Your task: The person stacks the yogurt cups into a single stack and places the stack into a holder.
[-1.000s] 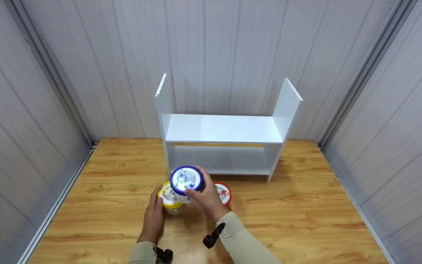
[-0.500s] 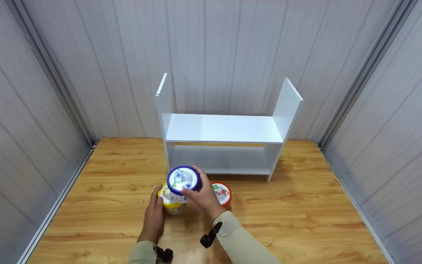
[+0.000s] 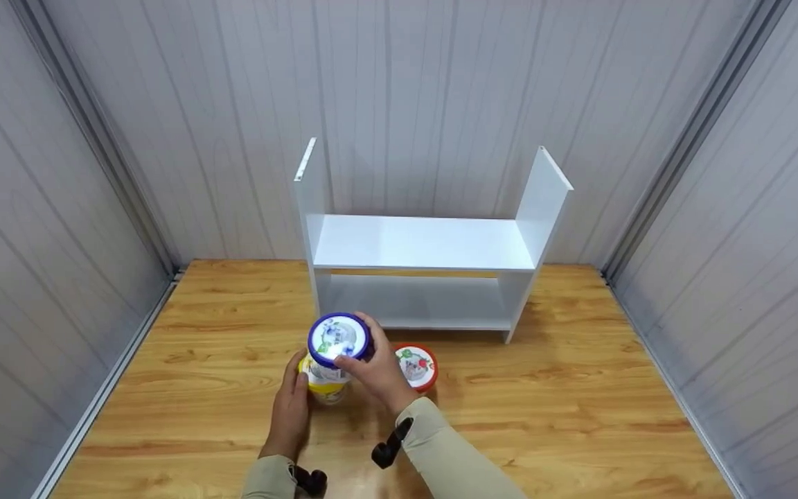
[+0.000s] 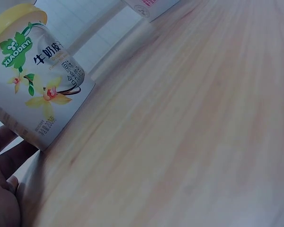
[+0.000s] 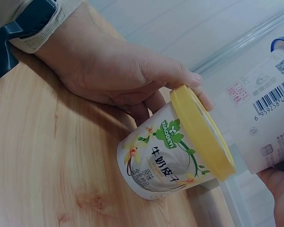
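Observation:
My left hand (image 3: 290,416) holds a paper cup with a yellow lid (image 3: 325,387) that stands upright on the table. In the right wrist view, that hand's thumb lies along the rim of the yellow-lidded cup (image 5: 168,151), its fingers behind the wall. My right hand (image 3: 378,367) grips a blue-lidded paper cup (image 3: 338,339) by its side, raised and overlapping the yellow lid in the head view. The barcode on the blue-lidded cup (image 5: 274,99) faces the right wrist camera. Right of both, a red-lidded cup (image 3: 416,367) stands on the table, partly behind my right hand.
A white two-tier shelf (image 3: 424,242) with tall side panels stands just behind the cups. The wooden table (image 3: 614,402) extends to both sides, bounded by pale panel walls (image 3: 427,104). Cameras are strapped to both wrists.
My right hand has shifted a little left with the blue-lidded cup, farther over the yellow-lidded one, and more of the red lid shows. The left hand has stayed put.

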The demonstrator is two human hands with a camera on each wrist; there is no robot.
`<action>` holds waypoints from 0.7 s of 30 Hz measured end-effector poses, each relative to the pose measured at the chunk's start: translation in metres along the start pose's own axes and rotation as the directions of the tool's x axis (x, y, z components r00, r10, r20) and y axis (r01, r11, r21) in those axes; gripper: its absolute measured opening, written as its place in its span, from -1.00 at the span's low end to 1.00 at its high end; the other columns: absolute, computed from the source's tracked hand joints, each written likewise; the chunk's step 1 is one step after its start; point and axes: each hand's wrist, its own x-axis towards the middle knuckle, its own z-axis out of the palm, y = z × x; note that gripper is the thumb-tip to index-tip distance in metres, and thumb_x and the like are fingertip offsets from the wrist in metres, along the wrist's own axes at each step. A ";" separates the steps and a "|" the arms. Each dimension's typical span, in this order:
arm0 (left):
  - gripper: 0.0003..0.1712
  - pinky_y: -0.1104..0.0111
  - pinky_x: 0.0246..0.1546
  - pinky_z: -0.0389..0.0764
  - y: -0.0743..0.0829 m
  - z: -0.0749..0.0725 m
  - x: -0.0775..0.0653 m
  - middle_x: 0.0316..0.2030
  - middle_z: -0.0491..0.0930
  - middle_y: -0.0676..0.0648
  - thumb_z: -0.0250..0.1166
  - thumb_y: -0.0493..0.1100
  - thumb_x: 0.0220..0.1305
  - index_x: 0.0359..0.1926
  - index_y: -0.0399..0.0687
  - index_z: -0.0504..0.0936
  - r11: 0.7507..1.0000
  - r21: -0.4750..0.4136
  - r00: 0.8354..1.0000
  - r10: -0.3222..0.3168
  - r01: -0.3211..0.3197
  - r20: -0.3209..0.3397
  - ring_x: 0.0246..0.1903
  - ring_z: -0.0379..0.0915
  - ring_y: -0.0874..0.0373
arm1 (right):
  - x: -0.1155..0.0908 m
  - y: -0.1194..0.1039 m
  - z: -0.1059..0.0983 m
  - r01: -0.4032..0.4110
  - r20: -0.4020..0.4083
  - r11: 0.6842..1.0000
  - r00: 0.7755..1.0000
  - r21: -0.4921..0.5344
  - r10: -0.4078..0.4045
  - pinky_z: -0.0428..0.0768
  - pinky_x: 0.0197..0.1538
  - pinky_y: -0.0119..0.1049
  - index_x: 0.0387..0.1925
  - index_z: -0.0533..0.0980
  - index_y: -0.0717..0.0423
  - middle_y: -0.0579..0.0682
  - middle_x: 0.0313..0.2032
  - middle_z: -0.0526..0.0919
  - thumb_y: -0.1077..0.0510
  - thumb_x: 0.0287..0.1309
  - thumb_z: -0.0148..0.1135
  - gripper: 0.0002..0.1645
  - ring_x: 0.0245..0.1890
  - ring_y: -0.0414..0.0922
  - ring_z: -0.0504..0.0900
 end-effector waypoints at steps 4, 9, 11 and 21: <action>-0.47 -0.14 0.49 0.02 0.001 0.000 -0.001 0.52 0.17 -0.04 -0.17 0.22 0.60 0.51 0.50 0.18 1.000 -0.027 1.000 0.002 -0.002 0.002 0.50 0.02 -0.07 | 0.001 0.002 0.002 -0.015 0.000 1.000 1.000 0.003 0.015 0.35 0.42 0.03 0.51 0.18 -0.32 -0.03 0.43 0.31 -0.23 0.02 0.54 0.08 0.43 0.05 0.32; -0.48 -0.12 0.49 0.04 0.003 0.000 -0.001 0.52 0.18 -0.06 -0.20 0.18 0.63 0.52 0.48 0.16 1.000 -0.028 1.000 -0.003 0.003 0.016 0.50 0.03 -0.07 | 0.001 0.002 0.005 -0.014 0.003 1.000 1.000 0.003 0.014 0.35 0.43 0.03 0.51 0.18 -0.29 -0.05 0.42 0.32 -0.27 -0.01 0.55 0.12 0.42 0.03 0.32; -0.47 -0.11 0.50 0.02 0.003 0.000 -0.001 0.53 0.15 -0.09 -0.22 0.12 0.65 0.55 0.41 0.12 1.000 -0.020 1.000 -0.010 0.011 0.023 0.51 0.00 -0.08 | 0.001 0.002 0.006 -0.007 0.008 1.000 1.000 0.012 0.007 0.34 0.43 0.03 0.51 0.17 -0.27 -0.03 0.42 0.32 -0.24 0.00 0.55 0.11 0.42 0.03 0.32; -0.42 -0.10 0.51 -0.03 0.000 -0.001 0.001 0.56 0.08 -0.09 -0.25 0.12 0.65 0.59 0.33 0.05 0.999 0.032 1.000 0.005 -0.006 0.021 0.54 -0.08 -0.08 | 0.003 0.002 0.011 -0.017 0.011 1.000 1.000 0.026 0.017 0.32 0.44 0.03 0.52 0.17 -0.24 -0.02 0.44 0.30 -0.20 0.03 0.55 0.10 0.44 0.04 0.29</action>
